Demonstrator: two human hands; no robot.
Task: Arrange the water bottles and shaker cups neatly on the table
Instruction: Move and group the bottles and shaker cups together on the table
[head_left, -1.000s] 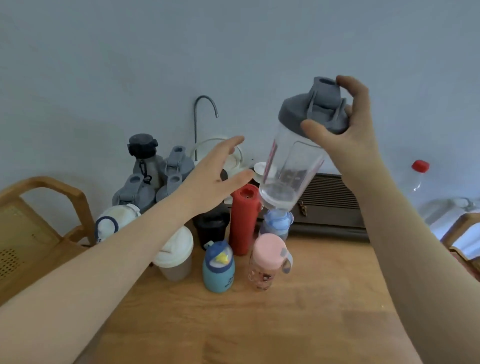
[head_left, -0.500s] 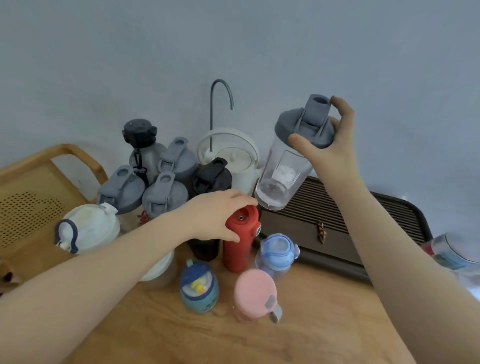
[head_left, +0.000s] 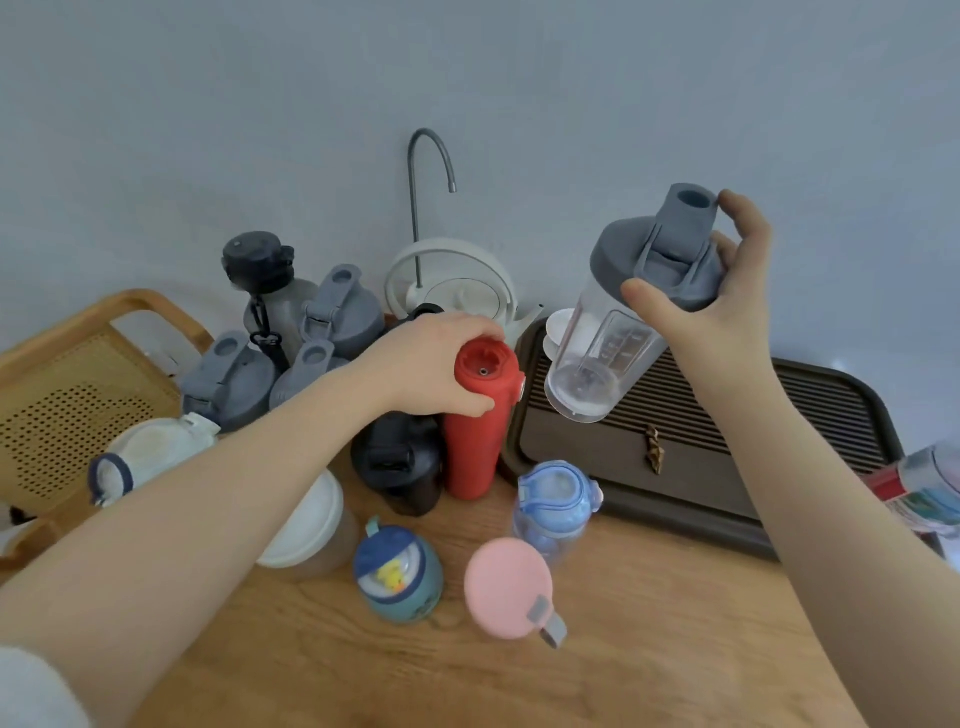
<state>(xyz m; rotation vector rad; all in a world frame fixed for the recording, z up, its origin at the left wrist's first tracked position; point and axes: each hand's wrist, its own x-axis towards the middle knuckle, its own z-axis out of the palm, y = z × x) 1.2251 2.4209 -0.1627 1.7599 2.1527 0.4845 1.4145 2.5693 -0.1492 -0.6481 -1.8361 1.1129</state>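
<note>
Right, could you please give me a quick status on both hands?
Left hand grips red bottle, upright on table. Right hand holds clear shaker aloft, tilted. Black shaker crowds the red one.

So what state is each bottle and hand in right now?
Left hand: gripping the red bottle's top.
Red bottle: upright on the table.
Right hand: holding the clear shaker by its lid.
Clear shaker: lifted, tilted, lid on.
Pink bottle: standing, lid shut.

I can read no text; the clear shaker cup with grey lid (head_left: 610, 343) bears illegible graduation marks.
</note>
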